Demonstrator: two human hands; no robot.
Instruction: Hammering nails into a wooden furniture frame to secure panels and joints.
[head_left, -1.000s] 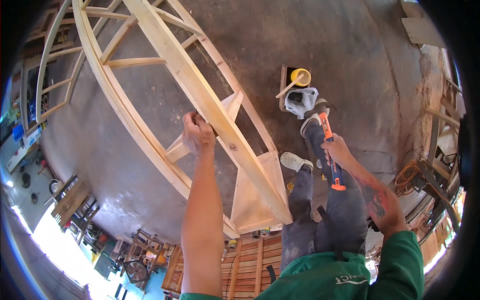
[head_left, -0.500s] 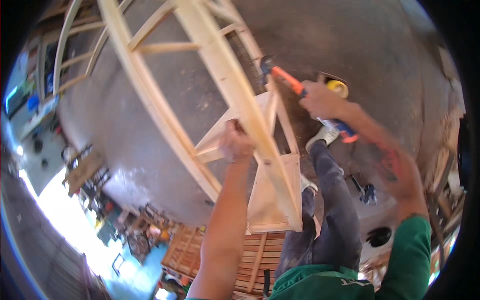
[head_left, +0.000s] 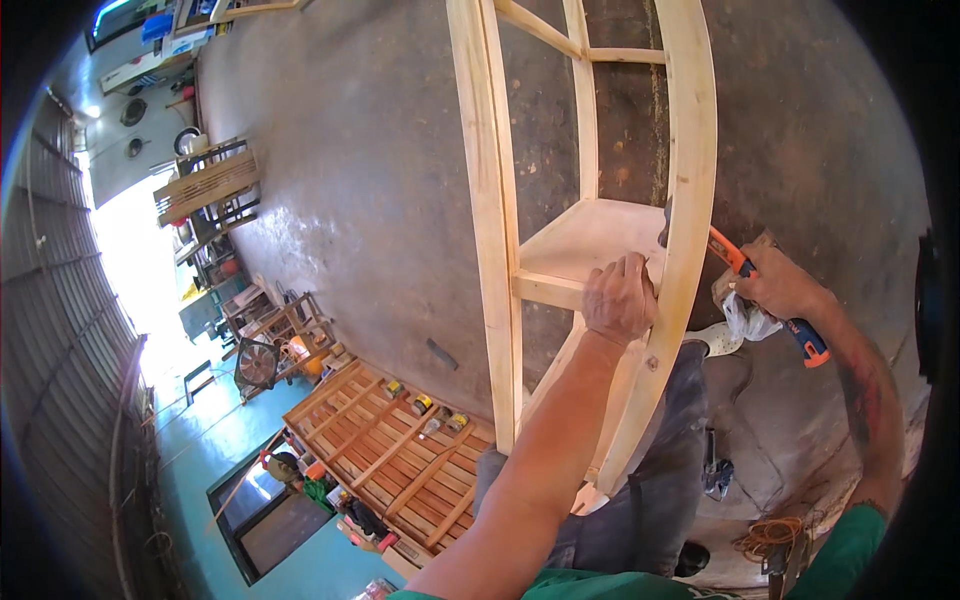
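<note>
A pale wooden frame [head_left: 484, 150] with long rails, short crosspieces and a flat panel [head_left: 600, 235] stands in front of me. My left hand [head_left: 620, 295] is closed at the joint where a crosspiece [head_left: 548, 289] meets the right rail [head_left: 690, 150]. Whatever its fingers pinch is hidden. At the right of that rail, my right hand [head_left: 785, 285] grips a hammer [head_left: 728, 250] by its orange and blue handle. The hammer's dark head is partly hidden by the rail, close to my left hand.
A clear plastic bag [head_left: 748, 318] shows beside my right hand. My shoe [head_left: 715, 340] is beneath the frame. A slatted wooden panel [head_left: 390, 440] bears several small yellow-and-black items. Leftward are a fan [head_left: 257, 362] and a bench [head_left: 207, 187]; an orange cord [head_left: 770, 538] lies lower right.
My view has turned, so the frame now appears more upright and farther right. The hammer head has come nearer my left hand, which stays at the crosspiece joint.
</note>
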